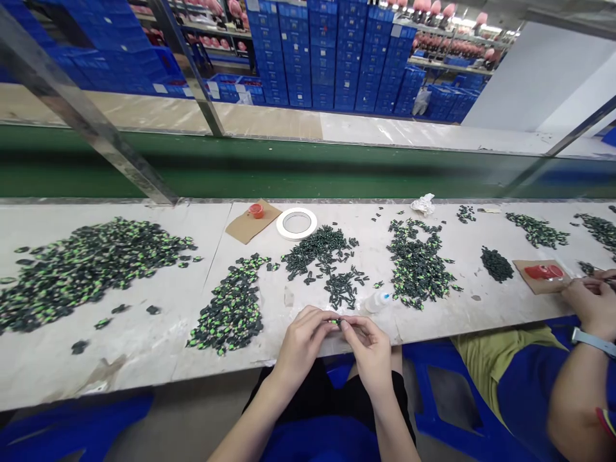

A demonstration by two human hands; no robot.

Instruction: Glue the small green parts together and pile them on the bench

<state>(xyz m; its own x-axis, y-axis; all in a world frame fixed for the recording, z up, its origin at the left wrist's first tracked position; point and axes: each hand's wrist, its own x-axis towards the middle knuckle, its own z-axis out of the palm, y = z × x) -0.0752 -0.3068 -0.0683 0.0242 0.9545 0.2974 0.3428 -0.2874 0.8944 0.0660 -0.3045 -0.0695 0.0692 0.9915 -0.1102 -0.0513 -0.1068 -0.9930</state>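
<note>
Two bare hands, the left hand (303, 333) and the right hand (369, 343), meet over the near edge of the worktable (293, 324), their fingertips pinched together on one small dark piece (335, 321) with a touch of green. The piece is held between the two hands; its details are partly hidden by the fingers, and its degree of completion cannot be judged. Just beyond the right hand is a translucent bottle (376, 302) with a blue tip. Farther out are loose plain dark pieces (317, 250), flanked by a left heap (228, 308) and a right heap (419, 266) of green-marked pieces; a larger heap (96, 269) spreads at far left. Work appears well short of complete: many plain pieces remain loose, though which green-marked heaps are finished or waiting cannot be told. At right, a co-worker's hand (588, 300) is near a red container on cardboard. Beyond the loose pieces are a white ring (314, 226) and a red pot (256, 210) on brown cardboard (243, 227); stacked blue crates (310, 54) stand farthest.
</note>
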